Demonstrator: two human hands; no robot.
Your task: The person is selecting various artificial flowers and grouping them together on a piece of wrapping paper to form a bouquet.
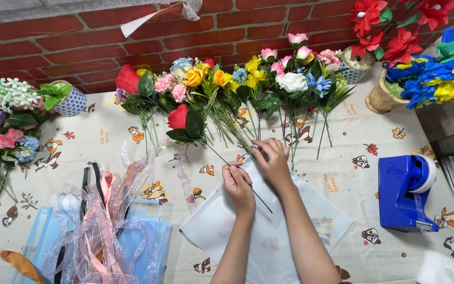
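My left hand [237, 184] pinches the thin green stem of a red artificial rose [178, 118], which lies slanted across the table with its bloom to the upper left. My right hand [272, 160] rests just right of it, fingers curled on the stems of a row of artificial flowers [248, 84] laid along the table's far side. Both hands sit over the upper corner of a translucent white wrapping sheet [269, 231] spread on the patterned tablecloth [353, 131].
A blue tape dispenser [406, 192] stands at the right. Pink and clear ribbons [101, 221] lie on blue sheets at the lower left. Potted artificial flowers [6, 121] stand at the left and at the upper right [426, 63], against a brick wall.
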